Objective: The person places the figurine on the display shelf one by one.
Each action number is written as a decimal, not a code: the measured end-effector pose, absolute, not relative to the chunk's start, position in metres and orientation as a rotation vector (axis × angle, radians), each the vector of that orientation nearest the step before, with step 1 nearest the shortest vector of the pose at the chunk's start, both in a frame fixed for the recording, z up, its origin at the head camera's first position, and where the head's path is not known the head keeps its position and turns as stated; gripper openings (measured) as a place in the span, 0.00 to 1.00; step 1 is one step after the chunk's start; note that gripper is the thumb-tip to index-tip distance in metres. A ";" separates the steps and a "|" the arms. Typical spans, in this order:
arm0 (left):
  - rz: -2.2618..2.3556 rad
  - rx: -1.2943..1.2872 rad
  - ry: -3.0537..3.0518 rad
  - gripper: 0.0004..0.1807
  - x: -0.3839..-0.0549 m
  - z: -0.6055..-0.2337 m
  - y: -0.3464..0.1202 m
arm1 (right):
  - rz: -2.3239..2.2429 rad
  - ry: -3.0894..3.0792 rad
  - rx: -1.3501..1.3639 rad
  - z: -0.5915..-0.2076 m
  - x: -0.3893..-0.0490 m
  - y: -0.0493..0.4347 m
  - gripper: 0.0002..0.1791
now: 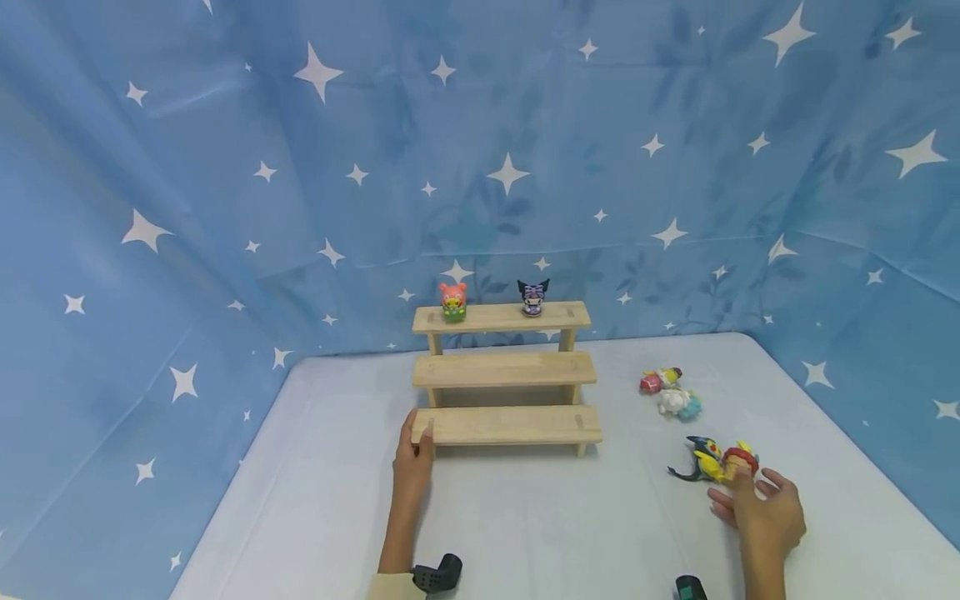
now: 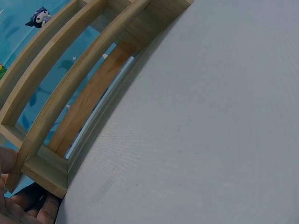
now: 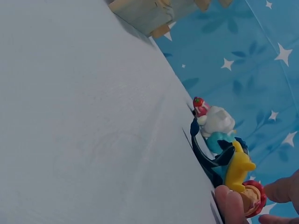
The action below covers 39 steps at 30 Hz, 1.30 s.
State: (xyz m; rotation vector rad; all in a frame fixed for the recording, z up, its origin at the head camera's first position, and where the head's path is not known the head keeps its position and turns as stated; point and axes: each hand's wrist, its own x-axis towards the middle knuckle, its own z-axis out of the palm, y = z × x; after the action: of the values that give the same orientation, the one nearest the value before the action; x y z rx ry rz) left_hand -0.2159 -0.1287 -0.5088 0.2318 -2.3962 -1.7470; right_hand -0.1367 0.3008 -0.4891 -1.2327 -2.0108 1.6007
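My left hand [image 1: 414, 454] grips the left end of the lowest step of a three-step wooden display stand [image 1: 517, 425]; in the left wrist view the fingers [image 2: 46, 210] go beneath that end. To the right, my right hand [image 1: 772, 512] has its fingers spread around a toy figure with a red ring and tan middle [image 1: 738, 463]. In the right wrist view, fingertips [image 3: 230, 203] overlap its near side, and another fingertip lies close to the red ring. A yellow figure with a dark tail [image 1: 707, 460] lies against it.
On the top step stand a pink figure with green and yellow [image 1: 453, 302] and a black-and-purple figure [image 1: 533, 297]. Farther back lie a red-and-yellow figure [image 1: 660, 380] and a white-and-teal figure [image 1: 679, 402]. A blue starry cloth [image 1: 480, 125] rises behind the white table [image 1: 337, 500].
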 end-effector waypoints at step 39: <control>-1.723 0.236 -2.389 0.30 -0.217 -0.511 -0.129 | 1.361 -2.275 -1.264 -0.491 -0.151 0.313 0.40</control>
State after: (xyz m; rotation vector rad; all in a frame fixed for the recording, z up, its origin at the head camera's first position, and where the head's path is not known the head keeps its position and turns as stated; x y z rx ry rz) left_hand -0.2167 -0.1294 -0.5115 0.2360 -2.3894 -1.7234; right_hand -0.1506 0.3132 -0.4913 -1.2644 -2.2754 1.3611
